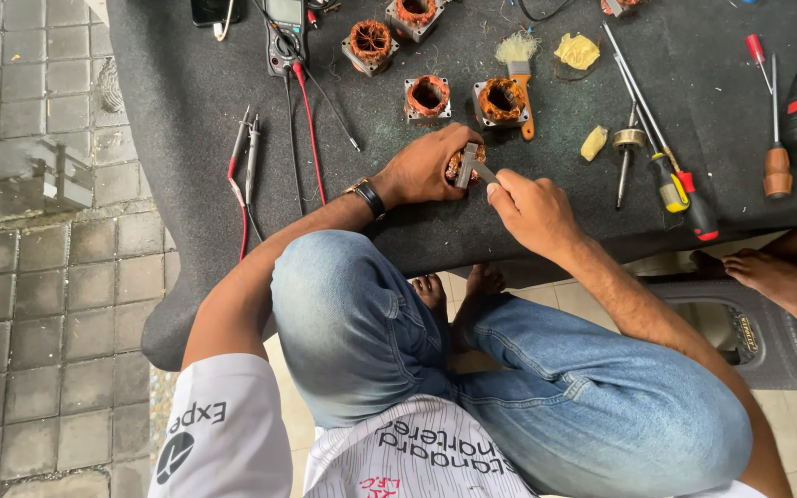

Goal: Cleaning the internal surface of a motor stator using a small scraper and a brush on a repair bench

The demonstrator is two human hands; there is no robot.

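Note:
My left hand (424,168) is wrapped around a small motor stator with copper windings (458,164), holding it on the dark mat (196,101). A watch sits on that wrist. My right hand (532,210) grips a thin metal tool (480,170) whose tip reaches the stator's windings. The stator is mostly hidden by my fingers. I sit cross-legged in jeans at the mat's near edge.
Several more copper-wound stators (428,97) lie farther back, with a small brush (517,61), a multimeter with red and black leads (285,35), yellow rags (577,51), and screwdrivers (680,189) at the right. Another person's bare foot (777,277) rests at the right edge. Grey paving lies left.

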